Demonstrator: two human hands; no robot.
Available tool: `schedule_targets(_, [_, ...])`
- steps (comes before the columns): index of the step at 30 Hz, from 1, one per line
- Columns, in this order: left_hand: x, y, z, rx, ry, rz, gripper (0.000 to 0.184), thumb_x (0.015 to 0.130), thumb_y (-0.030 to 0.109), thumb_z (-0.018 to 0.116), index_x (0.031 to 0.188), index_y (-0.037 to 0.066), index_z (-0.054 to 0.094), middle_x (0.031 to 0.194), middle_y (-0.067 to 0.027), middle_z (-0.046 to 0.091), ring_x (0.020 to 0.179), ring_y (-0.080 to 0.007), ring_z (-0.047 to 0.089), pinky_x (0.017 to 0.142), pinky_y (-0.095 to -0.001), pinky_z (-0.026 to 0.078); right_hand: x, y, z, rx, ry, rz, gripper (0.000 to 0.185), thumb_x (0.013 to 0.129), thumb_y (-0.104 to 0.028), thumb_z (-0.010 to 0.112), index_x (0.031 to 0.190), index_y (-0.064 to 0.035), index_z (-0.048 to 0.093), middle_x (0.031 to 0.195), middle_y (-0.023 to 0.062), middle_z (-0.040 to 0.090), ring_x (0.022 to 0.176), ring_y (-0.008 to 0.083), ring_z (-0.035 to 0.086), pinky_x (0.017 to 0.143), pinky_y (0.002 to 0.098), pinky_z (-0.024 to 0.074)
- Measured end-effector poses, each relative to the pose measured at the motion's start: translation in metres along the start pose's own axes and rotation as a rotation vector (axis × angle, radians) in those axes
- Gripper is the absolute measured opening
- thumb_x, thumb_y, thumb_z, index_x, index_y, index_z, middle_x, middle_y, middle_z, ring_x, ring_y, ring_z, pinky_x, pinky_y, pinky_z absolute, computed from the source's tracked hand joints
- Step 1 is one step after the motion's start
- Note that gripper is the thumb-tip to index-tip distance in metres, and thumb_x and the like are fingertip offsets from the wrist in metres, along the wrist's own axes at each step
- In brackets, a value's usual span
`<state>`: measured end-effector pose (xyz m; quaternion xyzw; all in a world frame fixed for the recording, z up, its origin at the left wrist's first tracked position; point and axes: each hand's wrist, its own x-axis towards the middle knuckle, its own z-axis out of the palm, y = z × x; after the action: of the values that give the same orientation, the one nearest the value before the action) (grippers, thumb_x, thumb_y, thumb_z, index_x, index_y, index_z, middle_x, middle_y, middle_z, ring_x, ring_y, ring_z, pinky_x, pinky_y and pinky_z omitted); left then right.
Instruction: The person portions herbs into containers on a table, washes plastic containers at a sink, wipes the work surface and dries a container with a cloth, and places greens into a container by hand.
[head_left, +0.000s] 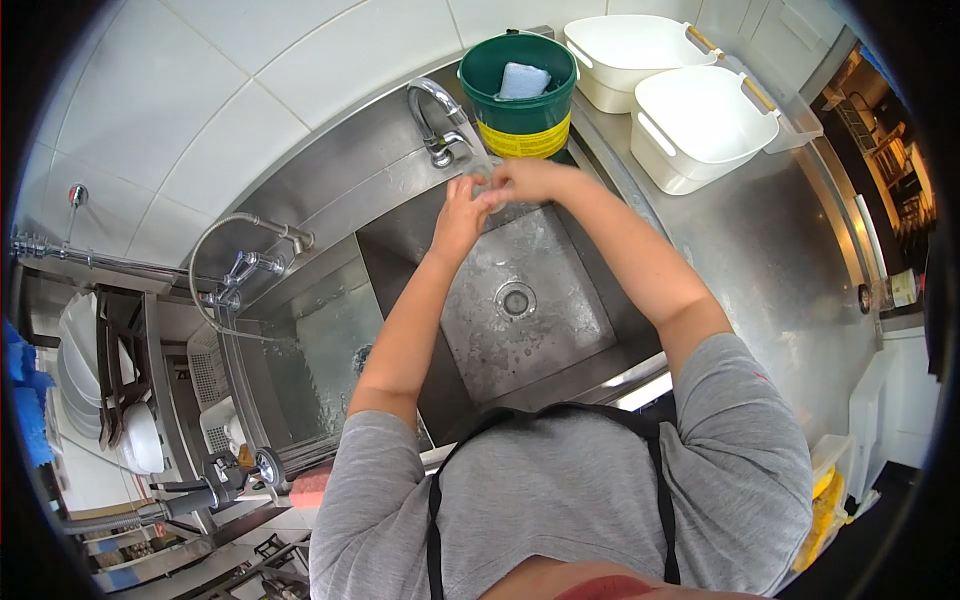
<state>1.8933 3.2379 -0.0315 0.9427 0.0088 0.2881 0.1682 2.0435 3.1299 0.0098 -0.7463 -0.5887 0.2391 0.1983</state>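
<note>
Both my hands are close together under the running faucet (434, 120), over the far end of the right-hand sink basin (530, 290). My left hand (460, 212) has its fingers bent around something clear that I cannot make out among the splashing water. From the right, my right hand (535, 180) reaches the same spot, its fingers curled inward and smeared by motion. Water from the spout falls onto the fingers. Just behind my right hand stands a green bucket (520, 115) with a yellow band, and a light blue cloth or sponge (524, 81) lies in it.
Water stands in the left basin (330, 330), beside a hose faucet (240, 275). Two white tubs (685, 160) sit on the steel counter (770, 250) at right. Plates (80, 360) and bowls (143, 440) are on a rack at far left.
</note>
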Motion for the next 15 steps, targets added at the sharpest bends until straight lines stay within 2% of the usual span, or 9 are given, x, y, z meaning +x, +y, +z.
schedule_targets(1, [-0.006, 0.000, -0.002, -0.009, -0.007, 0.013, 0.019, 0.072, 0.010, 0.067, 0.090, 0.009, 0.061, 0.109, -0.0097, 0.049, 0.102, -0.0320, 0.046, 0.082, -0.0395, 0.044, -0.011, 0.005, 0.015, -0.001, -0.003, -0.001, 0.030, 0.077, -0.033, 0.068, 0.087, -0.0069, 0.059, 0.087, 0.0089, 0.063, 0.082, 0.0245, 0.060, 0.073, 0.0371, 0.0467])
schedule_targets(3, [-0.016, 0.002, -0.002, -0.020, -0.018, 0.024, 0.019, 0.071, 0.010, 0.068, 0.088, 0.010, 0.061, 0.111, -0.0087, 0.050, 0.105, -0.0319, 0.046, 0.084, -0.0406, 0.045, -0.034, 0.011, 0.037, -0.260, 0.293, -0.431, 0.026, 0.075, -0.029, 0.068, 0.084, -0.0072, 0.056, 0.085, 0.0071, 0.063, 0.086, 0.0268, 0.060, 0.077, 0.0369, 0.0457])
schedule_targets(4, [-0.022, 0.003, -0.001, -0.074, -0.020, 0.002, 0.026, 0.070, 0.010, 0.069, 0.094, 0.012, 0.060, 0.117, -0.0090, 0.047, 0.110, -0.0322, 0.043, 0.086, -0.0404, 0.044, -0.037, 0.014, 0.038, -0.256, 0.290, -0.431, 0.026, 0.075, -0.029, 0.068, 0.084, -0.0072, 0.056, 0.085, 0.0071, 0.063, 0.086, 0.0268, 0.060, 0.077, 0.0369, 0.0457])
schedule_targets(6, [-0.029, 0.008, -0.003, -0.122, -0.016, -0.027, 0.032, 0.069, 0.011, 0.071, 0.099, 0.013, 0.060, 0.123, -0.0093, 0.044, 0.114, -0.0326, 0.041, 0.089, -0.0402, 0.044, -0.040, 0.020, 0.037, -0.207, -0.009, -0.120, 0.021, 0.076, -0.023, 0.066, 0.084, -0.0083, 0.054, 0.087, 0.0059, 0.062, 0.089, 0.0277, 0.059, 0.084, 0.0397, 0.0429])
schedule_targets(7, [-0.030, 0.016, -0.007, -0.127, 0.053, -0.159, 0.042, 0.068, 0.011, 0.073, 0.106, 0.015, 0.057, 0.130, -0.0102, 0.038, 0.118, -0.0332, 0.037, 0.092, -0.0409, 0.042, -0.035, 0.031, 0.042, -0.126, -0.042, -0.060, 0.016, 0.076, -0.018, 0.064, 0.085, -0.0098, 0.053, 0.086, 0.0052, 0.060, 0.089, 0.0281, 0.058, 0.090, 0.0460, 0.0391])
schedule_targets(8, [-0.032, 0.023, -0.009, -0.135, 0.118, -0.290, 0.051, 0.067, 0.012, 0.074, 0.113, 0.016, 0.054, 0.136, -0.0110, 0.032, 0.122, -0.0339, 0.033, 0.095, -0.0416, 0.039, -0.033, 0.038, 0.056, -0.122, -0.044, -0.057, 0.016, 0.076, -0.018, 0.064, 0.085, -0.0098, 0.053, 0.086, 0.0052, 0.060, 0.089, 0.0281, 0.058, 0.090, 0.0460, 0.0391])
schedule_targets(10, [-0.046, 0.014, -0.001, -0.078, 0.071, -0.334, 0.058, 0.066, 0.012, 0.076, 0.118, 0.017, 0.051, 0.138, -0.0119, 0.028, 0.123, -0.0346, 0.030, 0.097, -0.0429, 0.037, -0.032, 0.038, 0.072, -0.177, 0.205, -0.216, 0.017, 0.075, -0.017, 0.065, 0.085, -0.0106, 0.054, 0.087, 0.0046, 0.057, 0.093, 0.0264, 0.056, 0.092, 0.0507, 0.0371])
schedule_targets(11, [-0.054, 0.006, 0.003, -0.013, 0.026, -0.377, 0.066, 0.066, 0.013, 0.077, 0.124, 0.017, 0.047, 0.140, -0.0127, 0.024, 0.125, -0.0353, 0.027, 0.099, -0.0441, 0.035, -0.034, 0.032, 0.080, -0.309, 0.198, -0.220, 0.013, 0.076, -0.016, 0.063, 0.087, -0.0118, 0.056, 0.093, 0.0046, 0.057, 0.101, 0.0251, 0.053, 0.094, 0.0470, 0.0371])
schedule_targets(15, [-0.082, -0.011, 0.007, -0.010, 0.010, -0.446, 0.066, 0.067, 0.016, 0.076, 0.125, 0.015, 0.045, 0.139, -0.0127, 0.025, 0.125, -0.0361, 0.025, 0.100, -0.0450, 0.033, -0.034, 0.032, 0.086, -0.333, 0.209, -0.149, 0.014, 0.076, -0.016, 0.063, 0.089, -0.0124, 0.057, 0.097, 0.0047, 0.056, 0.105, 0.0249, 0.050, 0.100, 0.0512, 0.0306])
